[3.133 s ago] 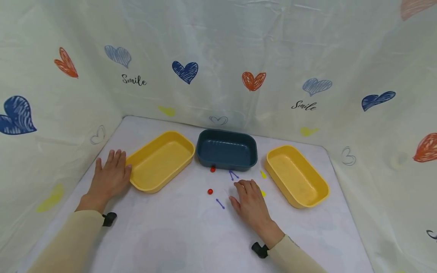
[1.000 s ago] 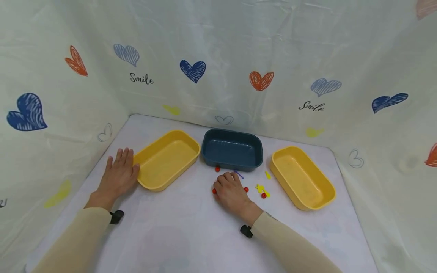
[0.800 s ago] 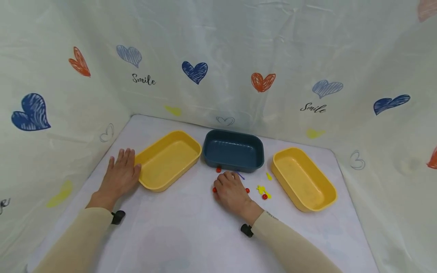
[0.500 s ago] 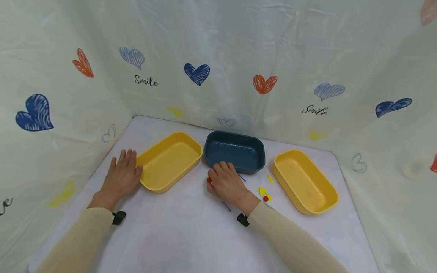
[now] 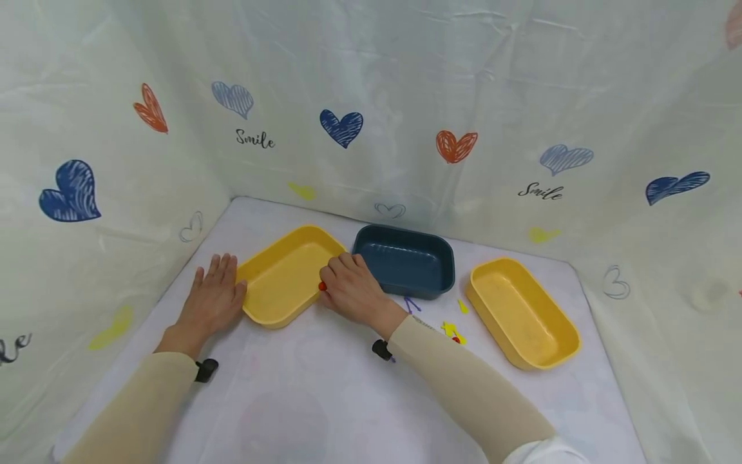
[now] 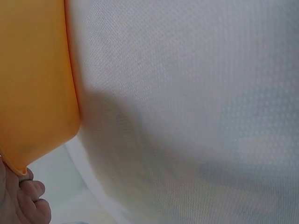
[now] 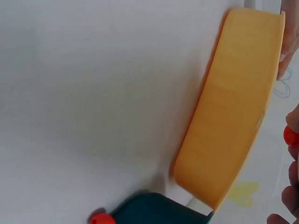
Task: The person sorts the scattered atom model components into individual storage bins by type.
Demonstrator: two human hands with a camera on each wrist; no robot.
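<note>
My right hand [image 5: 355, 290] pinches a small red bead [image 5: 322, 286] between thumb and fingertips, over the right rim of the left yellow tray [image 5: 268, 322]. In the right wrist view the bead [image 7: 292, 136] shows at the right edge, above the tray's rim. My left hand [image 5: 212, 299] lies with straight fingers along the tray's left end, its thumb at the rim. The left wrist view shows curved fingers [image 6: 33, 200] beside the tray corner. Another red bead [image 7: 102, 218] lies against the dark blue tray [image 7: 156, 210], hidden from the head view by my right hand and arm.
Right of the blue tray [image 5: 406, 291] stands a second yellow tray [image 5: 524, 316]. Between them lie thin purple pieces [image 5: 412, 305], small yellow pieces [image 5: 449, 328] and a red bead [image 5: 456, 340]. A curtain with printed hearts [image 5: 342, 128] surrounds the table.
My right hand has picked up a red bead in front of the blue tray and carried it left to the yellow tray. The left hand stays at the tray's end.
</note>
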